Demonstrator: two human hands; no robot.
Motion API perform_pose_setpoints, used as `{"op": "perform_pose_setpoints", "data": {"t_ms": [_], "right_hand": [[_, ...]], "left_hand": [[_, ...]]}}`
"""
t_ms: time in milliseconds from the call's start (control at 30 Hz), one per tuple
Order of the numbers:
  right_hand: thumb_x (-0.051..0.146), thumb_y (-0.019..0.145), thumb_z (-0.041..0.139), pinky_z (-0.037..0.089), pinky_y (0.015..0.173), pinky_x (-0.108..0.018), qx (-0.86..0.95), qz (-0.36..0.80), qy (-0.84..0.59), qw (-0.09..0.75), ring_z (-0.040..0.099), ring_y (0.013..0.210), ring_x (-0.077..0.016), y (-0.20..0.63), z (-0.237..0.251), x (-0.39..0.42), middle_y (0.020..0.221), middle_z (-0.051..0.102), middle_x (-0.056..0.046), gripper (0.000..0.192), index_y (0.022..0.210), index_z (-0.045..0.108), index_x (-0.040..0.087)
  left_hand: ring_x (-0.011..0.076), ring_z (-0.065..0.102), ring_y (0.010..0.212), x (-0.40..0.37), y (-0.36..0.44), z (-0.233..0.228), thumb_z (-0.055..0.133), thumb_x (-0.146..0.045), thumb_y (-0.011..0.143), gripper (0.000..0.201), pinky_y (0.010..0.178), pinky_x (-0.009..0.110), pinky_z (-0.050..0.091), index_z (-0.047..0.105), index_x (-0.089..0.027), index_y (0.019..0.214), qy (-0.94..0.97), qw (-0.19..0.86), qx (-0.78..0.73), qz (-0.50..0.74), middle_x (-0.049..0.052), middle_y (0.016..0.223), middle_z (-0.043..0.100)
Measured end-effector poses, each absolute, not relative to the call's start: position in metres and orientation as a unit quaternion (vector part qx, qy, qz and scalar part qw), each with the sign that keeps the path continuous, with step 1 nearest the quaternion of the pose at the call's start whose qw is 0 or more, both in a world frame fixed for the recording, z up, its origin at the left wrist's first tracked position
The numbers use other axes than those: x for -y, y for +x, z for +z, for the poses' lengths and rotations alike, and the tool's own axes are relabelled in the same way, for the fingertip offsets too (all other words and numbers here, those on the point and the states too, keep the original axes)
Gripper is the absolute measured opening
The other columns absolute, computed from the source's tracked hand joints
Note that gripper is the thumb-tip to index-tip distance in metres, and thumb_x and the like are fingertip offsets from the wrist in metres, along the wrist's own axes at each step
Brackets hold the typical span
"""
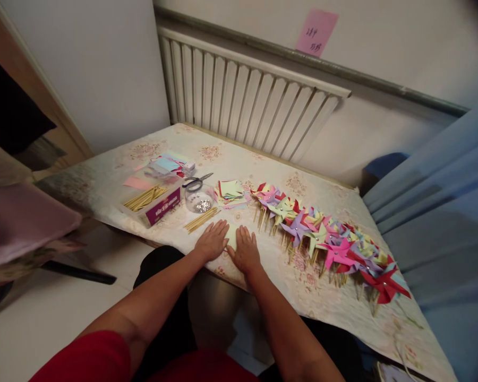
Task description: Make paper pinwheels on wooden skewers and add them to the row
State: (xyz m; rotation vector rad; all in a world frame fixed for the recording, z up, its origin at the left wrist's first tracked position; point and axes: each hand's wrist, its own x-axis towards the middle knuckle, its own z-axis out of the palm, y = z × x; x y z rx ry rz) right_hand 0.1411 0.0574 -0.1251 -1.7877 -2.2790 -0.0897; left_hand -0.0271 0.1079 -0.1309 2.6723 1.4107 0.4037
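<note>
My left hand [212, 241] lies flat with fingers stretched out at the left side of a pale yellow-green paper piece [231, 236]. On the paper's right side rests my right hand [245, 250], palm down, its fingers also extended. Both hands partly cover the paper, which lies on the tablecloth. Just beyond my left hand are several thin wooden sticks [201, 220]. A round clear dish [199, 200] of small shiny pieces stands behind them, with dark-handled scissors [198, 182] beside it. A stack of coloured paper squares [231, 190] lies farther back.
Many finished paper pinwheels [338, 253] on sticks lie in a long row at right. A box [155, 204] with a purple label holds more sticks at left. Behind it is a pile of coloured paper [169, 163]. A radiator [242, 90] and blue curtain [442, 212] border the flowered table.
</note>
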Motion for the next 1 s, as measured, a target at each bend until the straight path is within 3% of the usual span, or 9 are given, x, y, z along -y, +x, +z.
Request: {"op": "perform_pose_setpoints", "data": {"t_ms": [200,367,633,1000], "right_hand": [[0.059,0.091,0.043,0.014,0.116,-0.051,0.778,-0.022,-0.616,0.124,0.020,0.144,-0.0317,0.152,-0.120,-0.044,0.154,0.028,-0.021,0.079,0.145,0.033,0.002],[0.057,0.089,0.050,0.013,0.116,-0.052,0.803,-0.043,-0.578,0.135,0.012,0.147,-0.0310,0.154,-0.111,-0.024,0.157,0.020,-0.021,0.083,0.148,0.027,0.003],[0.053,0.094,0.043,0.012,0.116,-0.052,0.851,-0.008,-0.513,0.109,0.024,0.143,-0.0285,0.151,-0.110,-0.013,0.152,0.036,-0.017,0.068,0.145,0.037,0.009],[0.046,0.092,0.052,0.015,0.116,-0.054,0.842,0.002,-0.524,0.127,0.024,0.143,-0.0300,0.154,-0.116,0.015,0.151,0.039,-0.013,0.063,0.145,0.038,0.014]], "left_hand": [[0.0248,0.025,0.144,-0.107,-0.025,-0.130,0.035,-0.041,0.094,0.058,0.118,0.045,0.018,0.039,-0.013,0.144,0.877,0.023,-0.463,0.128,0.013,0.154,0.033],[0.0246,0.026,0.144,-0.107,-0.024,-0.133,0.034,-0.043,0.094,0.058,0.117,0.044,0.019,0.040,-0.015,0.144,0.876,0.007,-0.463,0.136,0.013,0.154,0.034],[0.0250,0.025,0.144,-0.108,-0.025,-0.133,0.034,-0.044,0.094,0.059,0.117,0.045,0.019,0.039,-0.014,0.145,0.877,0.023,-0.461,0.133,0.013,0.154,0.033],[0.0243,0.021,0.145,-0.108,-0.023,-0.130,0.033,-0.054,0.092,0.067,0.117,0.045,0.012,0.036,-0.016,0.146,0.871,0.042,-0.477,0.114,0.012,0.156,0.030]]}}
